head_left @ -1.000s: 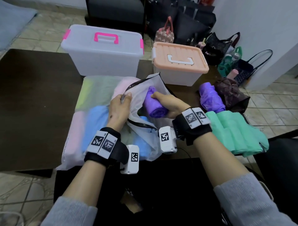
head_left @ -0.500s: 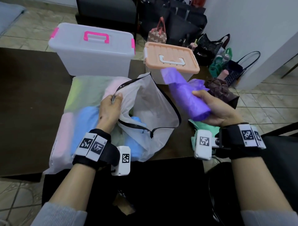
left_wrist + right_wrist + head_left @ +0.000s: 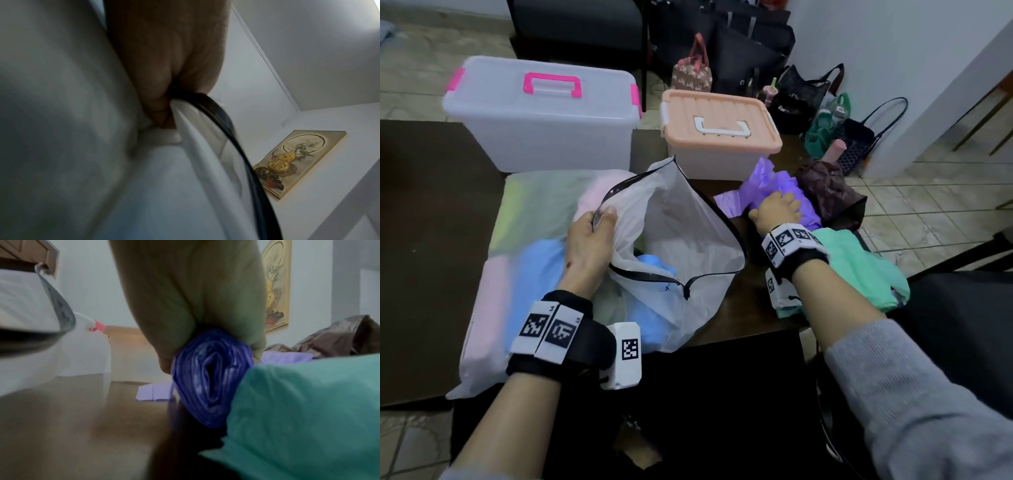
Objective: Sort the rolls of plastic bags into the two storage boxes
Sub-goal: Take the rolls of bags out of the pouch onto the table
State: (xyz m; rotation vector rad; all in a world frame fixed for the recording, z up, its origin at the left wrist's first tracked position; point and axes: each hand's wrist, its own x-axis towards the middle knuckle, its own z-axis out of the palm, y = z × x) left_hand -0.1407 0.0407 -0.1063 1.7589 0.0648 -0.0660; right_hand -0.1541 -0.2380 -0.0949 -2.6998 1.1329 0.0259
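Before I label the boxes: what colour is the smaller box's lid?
Peach, with a white handle, on the smaller box; clearest in the head view.

You have two lidded plastic storage boxes at the back of the dark surface [image 3: 431, 205]: one clear box with pink handle and clasps [image 3: 541, 116] and one smaller white box with a peach lid [image 3: 722, 137]. One translucent white zip bag with a black zipper edge [image 3: 688, 240] lies open. You can count two purple rolls of plastic bags [image 3: 774, 181], one mint-green pile of bags [image 3: 859, 267], and one crumpled brown bag [image 3: 828, 192]. Rolls inside the zip bag blur together, uncountable.
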